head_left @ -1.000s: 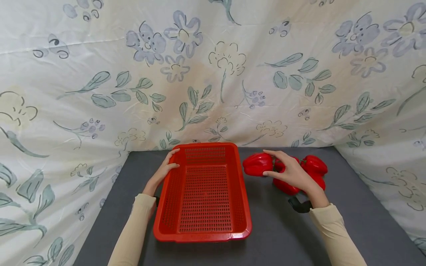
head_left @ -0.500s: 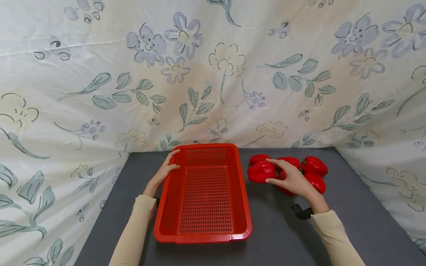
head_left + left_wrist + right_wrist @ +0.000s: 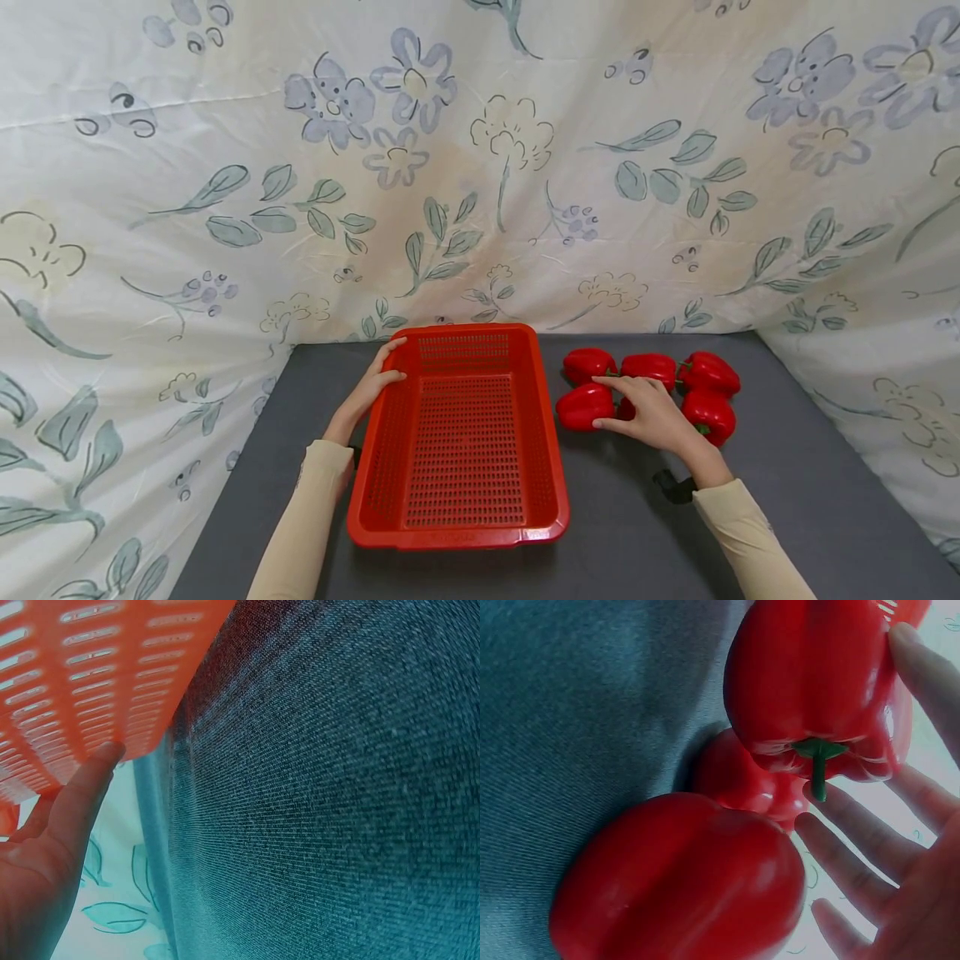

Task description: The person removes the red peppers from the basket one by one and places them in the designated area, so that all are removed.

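Observation:
My left hand (image 3: 365, 393) grips the left rim of a red plastic basket (image 3: 555, 467). Its fingers lie against the slotted outer wall (image 3: 97, 667) in the left wrist view. To the basket's right, my right hand (image 3: 654, 415) pinches a red bell pepper (image 3: 583, 408) between thumb and fingers. The right wrist view shows that pepper's green stem (image 3: 819, 761) pointing back toward the palm, other fingers spread away from it. Another bell pepper (image 3: 682, 885) lies close by, under the hand; in the head view it is mostly hidden.
Behind the held pepper are two more red bell peppers, one at left (image 3: 588, 364) and one in the middle (image 3: 647, 367). Two others, a back one (image 3: 708, 372) and a front one (image 3: 709, 414), lie further right. A floral cloth (image 3: 480, 208) hangs beyond the dark tabletop (image 3: 622, 533).
My right hand has brought the held pepper down and nearer to me, just right of the basket, uncovering the pepper behind it. The left hand and basket have stayed put.

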Demonstrator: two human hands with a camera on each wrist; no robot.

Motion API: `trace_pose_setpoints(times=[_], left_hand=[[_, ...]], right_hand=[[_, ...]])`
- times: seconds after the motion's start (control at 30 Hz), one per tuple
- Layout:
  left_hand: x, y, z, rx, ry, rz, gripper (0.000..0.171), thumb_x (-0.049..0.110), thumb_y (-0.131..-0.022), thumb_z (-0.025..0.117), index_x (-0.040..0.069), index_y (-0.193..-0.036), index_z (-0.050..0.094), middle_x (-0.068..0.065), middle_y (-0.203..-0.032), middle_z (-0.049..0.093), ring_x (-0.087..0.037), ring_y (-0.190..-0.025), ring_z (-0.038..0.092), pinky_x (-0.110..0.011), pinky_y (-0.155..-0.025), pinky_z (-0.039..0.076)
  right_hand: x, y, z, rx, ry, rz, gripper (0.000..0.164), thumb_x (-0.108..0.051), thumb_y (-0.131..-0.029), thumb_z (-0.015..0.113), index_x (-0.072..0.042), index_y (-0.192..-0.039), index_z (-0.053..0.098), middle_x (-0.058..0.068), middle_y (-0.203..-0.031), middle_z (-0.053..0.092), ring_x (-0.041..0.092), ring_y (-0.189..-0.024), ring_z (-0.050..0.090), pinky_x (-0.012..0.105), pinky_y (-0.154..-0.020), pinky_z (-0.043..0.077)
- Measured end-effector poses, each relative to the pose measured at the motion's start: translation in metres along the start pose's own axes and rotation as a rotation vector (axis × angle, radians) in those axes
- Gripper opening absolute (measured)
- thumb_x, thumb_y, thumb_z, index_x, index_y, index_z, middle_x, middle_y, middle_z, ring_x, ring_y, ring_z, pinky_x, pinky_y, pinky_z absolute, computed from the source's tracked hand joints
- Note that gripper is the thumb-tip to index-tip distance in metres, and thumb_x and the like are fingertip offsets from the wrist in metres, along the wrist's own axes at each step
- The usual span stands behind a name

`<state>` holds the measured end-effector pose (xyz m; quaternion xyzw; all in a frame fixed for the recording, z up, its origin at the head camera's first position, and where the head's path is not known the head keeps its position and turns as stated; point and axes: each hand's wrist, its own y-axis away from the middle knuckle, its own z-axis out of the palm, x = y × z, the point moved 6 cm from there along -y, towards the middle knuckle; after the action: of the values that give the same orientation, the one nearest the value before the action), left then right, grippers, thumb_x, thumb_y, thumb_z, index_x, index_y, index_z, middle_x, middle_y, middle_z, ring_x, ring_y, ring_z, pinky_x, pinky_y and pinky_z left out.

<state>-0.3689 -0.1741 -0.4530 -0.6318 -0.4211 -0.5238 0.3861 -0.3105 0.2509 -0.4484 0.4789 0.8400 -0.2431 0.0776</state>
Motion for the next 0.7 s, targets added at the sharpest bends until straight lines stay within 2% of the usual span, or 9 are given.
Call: trace_pose_setpoints(times=[0.1, 0.43, 0.7], left_hand=[[0.000, 0.000, 0.000, 0.001, -0.001, -0.002, 0.063, -0.006, -0.091, 0.039, 0.008, -0.148, 0.014, -0.019, -0.150, 0.011, -0.044, -0.126, 0.027, -0.031, -0.084, 0.040], [0.000, 0.001, 0.000, -0.008, 0.008, -0.005, 0.063, -0.007, -0.091, 0.038, 0.007, -0.148, 0.012, -0.021, -0.150, 0.010, -0.047, -0.127, 0.025, -0.034, -0.085, 0.041], [0.001, 0.002, 0.000, -0.018, 0.001, -0.040, 0.063, -0.004, -0.093, 0.039, 0.009, -0.148, 0.013, -0.018, -0.151, 0.008, -0.047, -0.127, 0.027, -0.033, -0.082, 0.044]], right_hand=[[0.001, 0.001, 0.003, -0.010, 0.009, -0.015, 0.072, -0.052, -0.068, 0.075, -0.017, -0.127, 0.055, 0.003, -0.105, 0.065, 0.023, -0.094, 0.059, 0.056, -0.097, 0.028], [0.006, 0.003, 0.011, -0.020, 0.045, -0.037, 0.071, -0.048, -0.067, 0.077, -0.016, -0.127, 0.056, 0.003, -0.104, 0.066, 0.024, -0.099, 0.058, 0.061, -0.103, 0.017], [0.009, 0.000, 0.011, -0.081, 0.021, -0.016, 0.075, -0.049, -0.069, 0.076, -0.015, -0.131, 0.053, 0.006, -0.112, 0.064, 0.026, -0.104, 0.057, 0.062, -0.105, 0.014]])
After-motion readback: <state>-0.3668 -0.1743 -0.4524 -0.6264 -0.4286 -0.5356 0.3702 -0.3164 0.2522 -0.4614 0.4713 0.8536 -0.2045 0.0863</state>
